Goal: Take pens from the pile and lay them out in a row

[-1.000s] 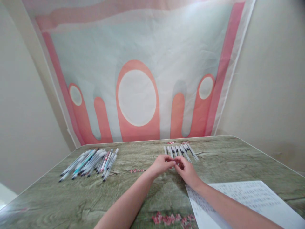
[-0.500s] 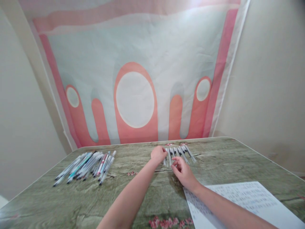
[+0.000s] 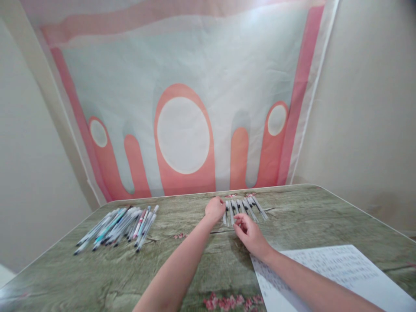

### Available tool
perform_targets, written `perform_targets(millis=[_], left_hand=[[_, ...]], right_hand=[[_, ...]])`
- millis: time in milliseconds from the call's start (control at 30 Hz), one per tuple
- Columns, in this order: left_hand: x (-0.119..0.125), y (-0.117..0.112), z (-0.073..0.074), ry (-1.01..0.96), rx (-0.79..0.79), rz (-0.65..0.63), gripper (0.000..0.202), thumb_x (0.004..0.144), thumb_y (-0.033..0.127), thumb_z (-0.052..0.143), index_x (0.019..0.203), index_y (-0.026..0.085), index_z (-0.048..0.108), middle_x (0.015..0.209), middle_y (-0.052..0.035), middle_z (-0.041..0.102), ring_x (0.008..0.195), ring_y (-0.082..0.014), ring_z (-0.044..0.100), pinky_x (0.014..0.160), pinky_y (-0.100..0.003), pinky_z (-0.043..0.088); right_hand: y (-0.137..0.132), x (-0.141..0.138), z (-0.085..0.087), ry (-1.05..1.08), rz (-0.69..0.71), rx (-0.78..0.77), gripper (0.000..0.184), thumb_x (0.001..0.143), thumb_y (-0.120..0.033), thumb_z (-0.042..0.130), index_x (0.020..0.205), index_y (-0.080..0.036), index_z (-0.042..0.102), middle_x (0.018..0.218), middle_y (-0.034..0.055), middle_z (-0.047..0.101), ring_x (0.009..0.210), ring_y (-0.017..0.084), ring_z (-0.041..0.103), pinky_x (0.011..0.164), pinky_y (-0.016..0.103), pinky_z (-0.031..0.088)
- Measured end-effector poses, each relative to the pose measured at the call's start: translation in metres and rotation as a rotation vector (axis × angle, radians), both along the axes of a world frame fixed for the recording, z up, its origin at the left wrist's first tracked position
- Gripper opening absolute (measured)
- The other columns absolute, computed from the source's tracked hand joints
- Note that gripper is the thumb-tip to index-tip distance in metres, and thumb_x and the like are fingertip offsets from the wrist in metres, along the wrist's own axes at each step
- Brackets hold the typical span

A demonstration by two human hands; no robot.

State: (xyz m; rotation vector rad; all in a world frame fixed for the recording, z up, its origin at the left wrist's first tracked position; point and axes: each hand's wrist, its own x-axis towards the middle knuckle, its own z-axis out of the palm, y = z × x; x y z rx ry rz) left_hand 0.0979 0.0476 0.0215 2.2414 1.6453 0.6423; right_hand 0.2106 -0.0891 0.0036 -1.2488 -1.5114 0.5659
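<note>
Several clear pens with dark parts near their tops lie side by side in a row point(image 3: 246, 208) toward the far edge of the table. My left hand point(image 3: 215, 209) is at the row's left end, its fingers curled closed at the top of the leftmost pen point(image 3: 224, 219). The fingertips are partly hidden. By the lower ends of the pens, my right hand point(image 3: 249, 232) rests with its fingers bent and a gap between thumb and forefinger. I see nothing held in it.
A loose pile of pens point(image 3: 118, 225), mostly clear with some teal and pink, lies on the left of the wood-patterned table point(image 3: 81, 281). A sheet of handwritten paper point(image 3: 338, 264) lies under my right forearm. Behind the table hangs a pink and pale cloth point(image 3: 185, 134).
The view has shifted slightly. My left hand has drawn back a little at the row's left end. My right hand and the pens stay nearly in place.
</note>
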Motion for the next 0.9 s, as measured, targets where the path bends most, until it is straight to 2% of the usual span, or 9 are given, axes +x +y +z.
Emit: perform_targets(millis=[133, 267, 400, 533, 633, 767, 900], left_hand=[[-0.026, 0.002, -0.010, -0.092, 0.015, -0.042, 0.022, 0.071, 0.023, 0.049, 0.090, 0.014, 0.058, 0.083, -0.0059, 0.063, 0.074, -0.0131, 0.056, 0.068, -0.022, 0.040], [-0.070, 0.003, -0.013, -0.089, 0.065, -0.001, 0.022, 0.071, 0.023, 0.052, 0.090, 0.014, 0.058, 0.083, -0.0051, 0.062, 0.076, -0.0129, 0.055, 0.071, -0.022, 0.039], [-0.128, -0.001, -0.005, 0.045, 0.099, 0.128, 0.024, 0.072, 0.024, 0.051, 0.093, 0.014, 0.057, 0.091, -0.0067, 0.060, 0.084, -0.0143, 0.054, 0.076, -0.024, 0.039], [-0.189, -0.007, 0.004, 0.260, 0.171, 0.274, 0.022, 0.073, 0.025, 0.048, 0.091, 0.015, 0.057, 0.092, -0.0082, 0.057, 0.087, -0.0173, 0.054, 0.078, -0.027, 0.038], [-0.222, -0.011, 0.006, 0.407, 0.226, 0.425, 0.023, 0.074, 0.027, 0.045, 0.091, 0.016, 0.056, 0.095, -0.0105, 0.055, 0.092, -0.0215, 0.052, 0.078, -0.031, 0.038], [-0.239, -0.014, 0.004, 0.513, 0.220, 0.586, 0.030, 0.076, 0.033, 0.042, 0.097, 0.014, 0.052, 0.103, -0.0138, 0.053, 0.095, -0.0248, 0.051, 0.077, -0.034, 0.039], [-0.236, -0.014, 0.002, 0.537, 0.158, 0.604, 0.033, 0.080, 0.033, 0.037, 0.101, 0.012, 0.050, 0.104, -0.0160, 0.053, 0.094, -0.0232, 0.053, 0.076, -0.033, 0.040]], right_hand=[[-0.001, 0.000, 0.001, 0.004, 0.001, -0.006, 0.024, 0.077, -0.031, 0.046, 0.096, -0.017, 0.049, 0.071, 0.0006, 0.055, 0.052, 0.010, 0.049, 0.050, 0.022, 0.038], [-0.002, 0.001, -0.001, 0.003, 0.003, -0.019, 0.023, 0.077, -0.032, 0.046, 0.096, -0.018, 0.049, 0.073, 0.0009, 0.055, 0.052, 0.010, 0.049, 0.050, 0.022, 0.038], [-0.001, 0.001, -0.005, -0.001, 0.006, -0.037, 0.025, 0.077, -0.034, 0.047, 0.095, -0.018, 0.050, 0.073, 0.0014, 0.056, 0.052, 0.010, 0.049, 0.050, 0.022, 0.037], [-0.002, 0.001, -0.007, -0.002, 0.008, -0.049, 0.025, 0.076, -0.036, 0.047, 0.094, -0.017, 0.050, 0.073, 0.0014, 0.056, 0.053, 0.010, 0.049, 0.050, 0.022, 0.037], [-0.002, 0.001, -0.007, -0.003, 0.016, -0.061, 0.025, 0.077, -0.036, 0.047, 0.094, -0.018, 0.050, 0.073, 0.0013, 0.055, 0.053, 0.010, 0.048, 0.049, 0.022, 0.037], [-0.002, 0.001, -0.009, 0.006, 0.012, -0.069, 0.025, 0.077, -0.036, 0.047, 0.094, -0.018, 0.049, 0.073, 0.0012, 0.054, 0.053, 0.010, 0.047, 0.048, 0.022, 0.036], [-0.001, 0.000, -0.012, 0.001, 0.010, -0.070, 0.025, 0.076, -0.036, 0.048, 0.093, -0.018, 0.050, 0.070, 0.0007, 0.054, 0.052, 0.010, 0.046, 0.048, 0.022, 0.036]])
